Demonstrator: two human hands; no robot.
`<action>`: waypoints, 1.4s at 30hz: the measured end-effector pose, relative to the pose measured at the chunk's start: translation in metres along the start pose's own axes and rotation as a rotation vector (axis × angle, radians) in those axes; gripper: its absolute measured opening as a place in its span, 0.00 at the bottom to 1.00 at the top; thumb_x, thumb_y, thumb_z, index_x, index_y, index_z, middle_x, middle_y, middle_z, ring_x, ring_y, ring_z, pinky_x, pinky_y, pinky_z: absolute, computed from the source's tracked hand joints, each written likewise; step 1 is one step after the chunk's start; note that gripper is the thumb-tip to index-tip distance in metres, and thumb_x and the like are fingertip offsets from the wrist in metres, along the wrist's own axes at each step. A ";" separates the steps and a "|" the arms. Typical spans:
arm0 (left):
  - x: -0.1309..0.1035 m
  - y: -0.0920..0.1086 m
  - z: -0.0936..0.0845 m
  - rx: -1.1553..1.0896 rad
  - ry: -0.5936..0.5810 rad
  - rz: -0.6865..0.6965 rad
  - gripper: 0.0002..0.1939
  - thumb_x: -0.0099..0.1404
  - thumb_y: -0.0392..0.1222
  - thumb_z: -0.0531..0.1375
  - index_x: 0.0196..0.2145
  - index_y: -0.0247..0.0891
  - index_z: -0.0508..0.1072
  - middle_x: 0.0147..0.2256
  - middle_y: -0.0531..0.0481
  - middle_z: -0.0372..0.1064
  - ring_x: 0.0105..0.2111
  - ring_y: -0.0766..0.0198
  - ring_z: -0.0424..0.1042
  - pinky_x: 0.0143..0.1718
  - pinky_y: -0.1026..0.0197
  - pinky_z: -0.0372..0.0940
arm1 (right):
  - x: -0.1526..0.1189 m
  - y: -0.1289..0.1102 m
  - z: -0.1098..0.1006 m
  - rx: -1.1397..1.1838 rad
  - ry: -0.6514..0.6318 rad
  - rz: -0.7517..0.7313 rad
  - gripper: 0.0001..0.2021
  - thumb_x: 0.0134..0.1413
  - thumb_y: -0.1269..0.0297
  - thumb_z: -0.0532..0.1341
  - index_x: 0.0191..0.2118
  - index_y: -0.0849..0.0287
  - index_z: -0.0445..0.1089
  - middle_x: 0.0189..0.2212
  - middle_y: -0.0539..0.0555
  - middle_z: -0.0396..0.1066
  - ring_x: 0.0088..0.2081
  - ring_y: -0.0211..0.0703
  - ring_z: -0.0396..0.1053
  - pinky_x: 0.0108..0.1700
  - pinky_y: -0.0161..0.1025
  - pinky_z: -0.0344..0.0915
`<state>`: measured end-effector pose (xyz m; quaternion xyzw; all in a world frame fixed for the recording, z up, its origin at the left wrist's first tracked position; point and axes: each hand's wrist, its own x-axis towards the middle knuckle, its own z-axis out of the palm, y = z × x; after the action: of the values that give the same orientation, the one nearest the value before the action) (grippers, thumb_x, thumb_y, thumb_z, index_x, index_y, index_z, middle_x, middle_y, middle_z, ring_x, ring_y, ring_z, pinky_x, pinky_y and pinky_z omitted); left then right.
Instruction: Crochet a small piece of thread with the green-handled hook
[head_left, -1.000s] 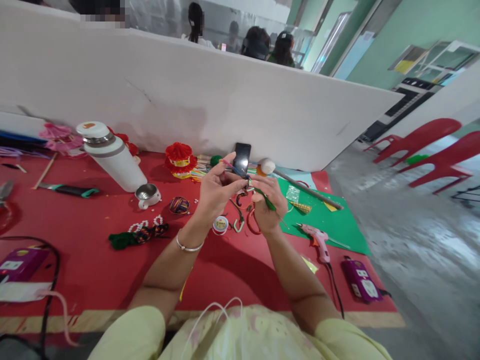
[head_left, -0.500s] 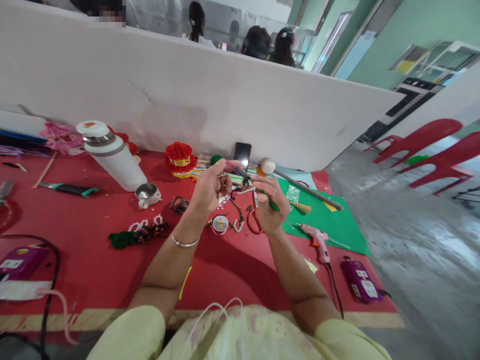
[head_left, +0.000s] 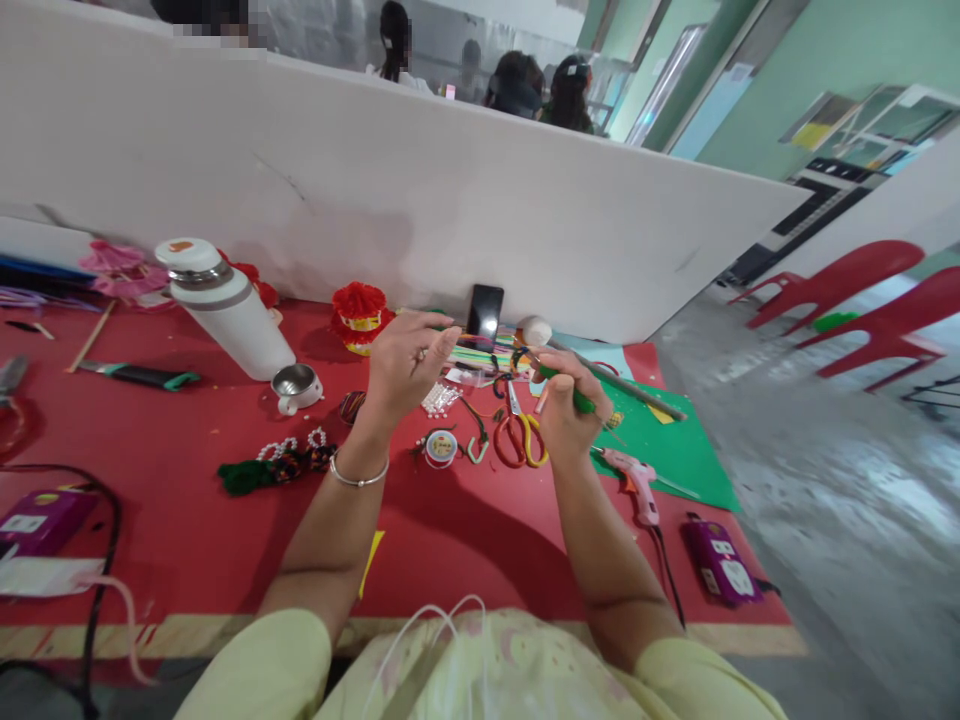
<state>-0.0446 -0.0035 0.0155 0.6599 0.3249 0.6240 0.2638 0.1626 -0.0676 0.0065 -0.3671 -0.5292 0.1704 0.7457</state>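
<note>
My right hand is closed round a green-handled tool, and a small dark yarn piece is at its fingertips. To the left, my left hand is raised above the table, thumb and fingers drawn toward each other; a thin strand may run from them, too fine to make out. Between and below the hands lie red- and yellow-handled scissors, a spool, a packet of white beads and a green bent piece. A multicoloured yarn ball is partly behind my left wrist.
A white bottle and steel cup stand left. A phone leans on the white partition. At right are a pink glue gun, its cord, a purple box and a green sheet.
My hands have moved apart, the left one leftward and the right one rightward with the tool and yarn piece. The scissors and bead packet now show more fully.
</note>
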 end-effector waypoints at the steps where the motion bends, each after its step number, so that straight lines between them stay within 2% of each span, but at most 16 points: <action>1: 0.001 0.000 -0.001 -0.049 -0.018 -0.017 0.29 0.73 0.65 0.61 0.22 0.43 0.80 0.38 0.41 0.84 0.46 0.54 0.81 0.47 0.51 0.75 | 0.001 0.000 -0.001 0.018 0.014 0.004 0.14 0.61 0.41 0.69 0.39 0.43 0.85 0.40 0.52 0.85 0.43 0.50 0.81 0.49 0.51 0.77; 4: 0.004 -0.004 -0.004 -0.287 -0.017 -0.194 0.35 0.73 0.67 0.58 0.16 0.41 0.73 0.34 0.39 0.81 0.34 0.59 0.79 0.31 0.57 0.73 | 0.007 0.001 -0.005 0.074 0.092 0.046 0.13 0.60 0.42 0.70 0.38 0.44 0.85 0.38 0.50 0.85 0.37 0.45 0.79 0.43 0.46 0.75; 6: 0.005 -0.011 -0.007 -0.333 0.046 -0.287 0.32 0.71 0.65 0.62 0.17 0.41 0.74 0.33 0.40 0.80 0.31 0.61 0.78 0.26 0.61 0.70 | 0.012 0.001 -0.007 0.119 0.123 0.076 0.13 0.59 0.43 0.71 0.37 0.45 0.85 0.36 0.49 0.84 0.34 0.42 0.78 0.39 0.43 0.73; 9: 0.007 -0.024 -0.014 -0.091 0.141 -0.281 0.19 0.67 0.57 0.68 0.26 0.41 0.81 0.32 0.45 0.80 0.30 0.62 0.77 0.26 0.61 0.69 | 0.021 -0.001 -0.010 0.181 0.080 0.148 0.15 0.56 0.41 0.73 0.34 0.46 0.85 0.33 0.49 0.84 0.32 0.40 0.77 0.36 0.40 0.71; 11: 0.006 -0.030 -0.015 0.186 0.122 -0.197 0.12 0.64 0.49 0.71 0.26 0.42 0.82 0.30 0.46 0.79 0.32 0.59 0.78 0.31 0.60 0.70 | 0.024 -0.002 -0.011 0.208 0.038 0.221 0.18 0.53 0.38 0.73 0.33 0.47 0.84 0.32 0.49 0.83 0.32 0.40 0.76 0.34 0.39 0.71; 13: 0.004 -0.029 -0.011 0.285 0.093 -0.106 0.07 0.61 0.44 0.71 0.26 0.42 0.83 0.33 0.45 0.82 0.38 0.55 0.80 0.39 0.57 0.72 | 0.026 -0.002 -0.011 0.238 0.009 0.291 0.19 0.51 0.37 0.74 0.33 0.48 0.84 0.32 0.49 0.83 0.32 0.39 0.76 0.34 0.39 0.71; 15: 0.001 -0.021 -0.002 0.147 -0.001 -0.069 0.08 0.64 0.45 0.70 0.29 0.42 0.84 0.35 0.44 0.83 0.39 0.56 0.81 0.43 0.56 0.73 | 0.026 0.000 -0.010 0.282 -0.019 0.346 0.20 0.48 0.37 0.75 0.33 0.49 0.83 0.33 0.49 0.83 0.31 0.38 0.77 0.33 0.38 0.72; 17: -0.003 -0.009 0.008 -0.059 -0.092 -0.129 0.12 0.68 0.49 0.68 0.31 0.41 0.85 0.35 0.44 0.84 0.38 0.57 0.81 0.39 0.57 0.73 | 0.025 0.002 -0.009 0.319 -0.057 0.388 0.21 0.47 0.36 0.76 0.33 0.49 0.83 0.32 0.48 0.83 0.30 0.37 0.76 0.32 0.37 0.71; 19: -0.007 0.002 0.018 -0.204 -0.202 -0.186 0.11 0.66 0.50 0.70 0.34 0.40 0.86 0.34 0.44 0.83 0.35 0.59 0.80 0.36 0.58 0.73 | 0.024 0.004 -0.007 0.335 -0.100 0.422 0.22 0.47 0.36 0.75 0.33 0.50 0.83 0.31 0.49 0.82 0.30 0.37 0.76 0.31 0.36 0.70; 21: -0.012 0.007 0.027 -0.385 -0.298 -0.269 0.13 0.62 0.49 0.74 0.41 0.41 0.87 0.38 0.44 0.84 0.36 0.59 0.81 0.39 0.57 0.75 | 0.023 0.006 -0.006 0.330 -0.133 0.445 0.22 0.48 0.36 0.75 0.33 0.51 0.82 0.31 0.49 0.82 0.30 0.37 0.76 0.30 0.36 0.69; 23: -0.014 0.006 0.033 -0.547 -0.347 -0.340 0.16 0.56 0.46 0.78 0.42 0.40 0.87 0.38 0.44 0.84 0.37 0.59 0.82 0.41 0.55 0.77 | 0.022 0.007 -0.006 0.317 -0.146 0.459 0.22 0.47 0.36 0.75 0.33 0.51 0.82 0.31 0.50 0.82 0.30 0.38 0.76 0.30 0.36 0.69; 28: -0.014 -0.005 0.031 -0.537 -0.224 -0.375 0.11 0.56 0.43 0.77 0.38 0.40 0.88 0.33 0.46 0.83 0.32 0.62 0.80 0.36 0.59 0.75 | 0.022 0.008 -0.008 0.329 -0.145 0.467 0.22 0.49 0.37 0.75 0.34 0.52 0.83 0.32 0.50 0.83 0.31 0.37 0.77 0.29 0.34 0.69; 32: -0.011 0.001 0.024 -0.650 -0.186 -0.440 0.11 0.54 0.42 0.78 0.36 0.40 0.88 0.32 0.48 0.82 0.29 0.66 0.77 0.34 0.62 0.73 | 0.022 0.011 -0.010 0.322 -0.146 0.463 0.21 0.50 0.38 0.75 0.33 0.52 0.83 0.31 0.49 0.82 0.31 0.35 0.77 0.29 0.32 0.70; 35: -0.011 0.010 0.024 -0.770 -0.211 -0.537 0.12 0.54 0.41 0.78 0.37 0.40 0.87 0.28 0.51 0.79 0.26 0.69 0.73 0.31 0.64 0.71 | 0.022 0.013 -0.009 0.324 -0.145 0.463 0.20 0.49 0.38 0.75 0.33 0.52 0.83 0.31 0.49 0.82 0.30 0.35 0.77 0.29 0.32 0.70; 39: -0.010 0.018 0.025 -0.955 -0.267 -0.667 0.13 0.54 0.40 0.75 0.39 0.39 0.86 0.23 0.54 0.73 0.26 0.68 0.73 0.36 0.61 0.75 | 0.021 0.012 -0.008 0.318 -0.155 0.458 0.21 0.49 0.37 0.75 0.32 0.51 0.83 0.30 0.49 0.82 0.29 0.35 0.76 0.28 0.32 0.70; 42: -0.008 0.019 0.019 -1.075 -0.335 -0.730 0.16 0.52 0.44 0.77 0.39 0.41 0.86 0.19 0.55 0.66 0.28 0.64 0.75 0.28 0.64 0.72 | 0.021 0.012 -0.008 0.324 -0.159 0.456 0.21 0.50 0.38 0.75 0.33 0.52 0.83 0.31 0.49 0.82 0.29 0.35 0.76 0.29 0.32 0.70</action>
<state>-0.0239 -0.0211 0.0233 0.3726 0.1256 0.4588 0.7968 0.1798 -0.0490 0.0101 -0.3385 -0.4555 0.4442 0.6933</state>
